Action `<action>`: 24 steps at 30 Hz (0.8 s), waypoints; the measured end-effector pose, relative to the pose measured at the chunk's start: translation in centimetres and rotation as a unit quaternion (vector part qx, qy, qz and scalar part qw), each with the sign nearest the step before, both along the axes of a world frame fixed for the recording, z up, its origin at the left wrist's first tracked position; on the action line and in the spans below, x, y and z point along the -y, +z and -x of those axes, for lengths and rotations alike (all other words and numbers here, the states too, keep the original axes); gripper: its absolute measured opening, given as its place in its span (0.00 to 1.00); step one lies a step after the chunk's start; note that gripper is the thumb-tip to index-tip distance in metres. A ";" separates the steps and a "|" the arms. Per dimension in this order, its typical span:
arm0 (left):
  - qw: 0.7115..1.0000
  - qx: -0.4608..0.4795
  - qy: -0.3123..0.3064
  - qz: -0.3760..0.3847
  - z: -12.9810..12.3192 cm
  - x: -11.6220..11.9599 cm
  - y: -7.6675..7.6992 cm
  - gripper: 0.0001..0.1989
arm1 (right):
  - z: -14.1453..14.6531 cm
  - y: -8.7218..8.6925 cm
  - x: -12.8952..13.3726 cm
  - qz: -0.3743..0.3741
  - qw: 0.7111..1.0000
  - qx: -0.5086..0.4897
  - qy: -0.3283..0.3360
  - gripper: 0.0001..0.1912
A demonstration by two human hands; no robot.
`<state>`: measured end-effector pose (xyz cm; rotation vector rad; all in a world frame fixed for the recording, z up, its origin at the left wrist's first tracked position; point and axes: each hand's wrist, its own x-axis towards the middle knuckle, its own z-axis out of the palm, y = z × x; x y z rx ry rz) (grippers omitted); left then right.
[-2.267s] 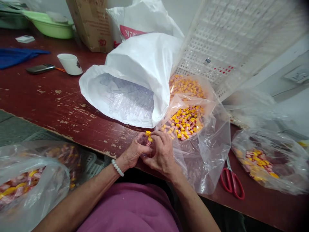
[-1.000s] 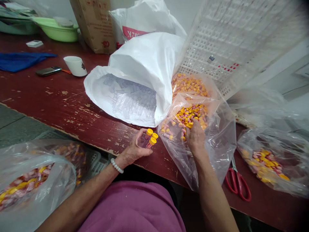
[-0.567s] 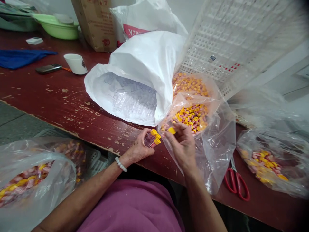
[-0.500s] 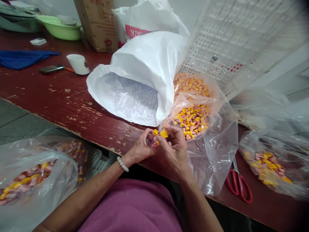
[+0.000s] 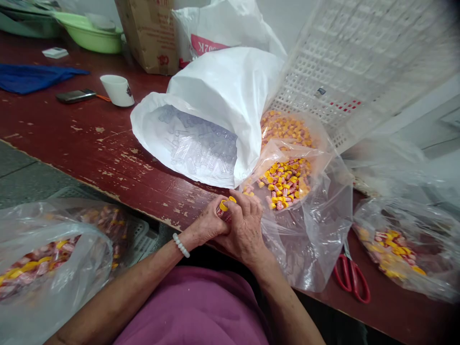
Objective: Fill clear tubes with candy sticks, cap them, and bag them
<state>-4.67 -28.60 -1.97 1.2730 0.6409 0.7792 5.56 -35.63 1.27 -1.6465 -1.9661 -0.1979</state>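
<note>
My left hand (image 5: 208,223), with a white bead bracelet (image 5: 181,245) at the wrist, is closed around small red-and-white patterned pieces with yellow rims (image 5: 223,206). Pressed close against it, my right hand (image 5: 247,227) has its fingers curled over a yellow-rimmed piece (image 5: 232,199); its palm side is hidden. Just beyond the hands, a clear plastic bag (image 5: 305,230) lies open with many of the same yellow-and-red pieces (image 5: 283,184) inside. To its left a white sack (image 5: 230,72) gapes open, showing clear plastic tube-like parts (image 5: 196,148).
Red-handled scissors (image 5: 352,280) and another bag of pieces (image 5: 398,249) lie at right. A white perforated crate (image 5: 345,57) leans behind. A cup (image 5: 117,91), phone (image 5: 76,96) and carton (image 5: 149,38) stand further left. A filled plastic bag (image 5: 72,273) sits below the table at left.
My right hand has moved left and closed in against my left hand. The yellow piece that was raised between its fingers now sits lower, beside the pieces in the left hand.
</note>
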 end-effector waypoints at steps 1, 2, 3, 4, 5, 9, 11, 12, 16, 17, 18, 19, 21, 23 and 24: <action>1.000 -0.001 0.014 0.007 -0.2 0.0 -0.2 0.19 | 0.3 -0.3 -0.1 -0.010 1.000 0.000 -0.001 0.31; 0.999 -0.008 0.034 0.008 -0.4 0.0 -0.2 0.16 | 0.5 -0.6 -0.3 -0.016 1.000 -0.001 -0.001 0.28; 0.998 -0.016 0.056 0.006 -0.6 -0.1 -0.2 0.14 | 0.7 -0.7 -0.5 -0.018 1.000 -0.001 0.003 0.25; 0.997 -0.022 0.074 0.004 -0.7 -0.1 -0.1 0.11 | 0.8 -0.9 -0.6 -0.014 1.000 -0.001 0.008 0.22; 0.996 -0.021 0.083 0.006 -0.8 -0.2 0.1 0.10 | 0.9 -0.9 -0.8 -0.007 1.000 0.001 0.012 0.19; 0.997 0.027 0.046 0.047 -0.3 -0.2 1.2 0.12 | 0.5 -0.3 -0.8 0.028 0.999 -0.014 0.028 0.22; 0.996 0.056 0.001 0.075 0.4 -0.2 1.6 0.19 | 0.0 0.3 -0.4 0.016 0.998 -0.054 0.025 0.32; 0.994 0.067 -0.019 0.089 0.8 -0.1 1.7 0.22 | -0.3 0.5 -0.1 0.006 0.997 -0.080 0.017 0.39; 0.982 0.108 -0.072 0.137 2.1 0.1 1.8 0.28 | -1.5 0.9 0.8 0.008 0.992 -0.129 0.008 0.51; 0.978 0.124 -0.083 0.145 2.3 0.2 1.7 0.28 | -1.7 0.9 0.9 0.014 0.992 -0.125 0.016 0.50; 0.974 0.140 -0.093 0.151 2.4 0.3 1.7 0.28 | -1.7 0.7 0.9 0.015 0.992 -0.120 0.025 0.48; 0.971 0.154 -0.099 0.152 2.5 0.4 1.6 0.28 | -1.7 0.6 0.9 0.010 0.993 -0.116 0.031 0.46; 0.971 0.166 -0.097 0.141 2.5 0.5 1.5 0.29 | -1.6 0.3 0.8 -0.007 0.993 -0.110 0.039 0.40; 0.974 0.165 -0.086 0.128 2.5 0.5 1.5 0.29 | -1.4 0.1 0.6 -0.018 0.995 -0.096 0.038 0.34; 0.974 0.166 -0.081 0.128 2.5 0.5 1.5 0.29 | -1.3 -0.1 0.5 -0.022 0.996 -0.084 0.035 0.33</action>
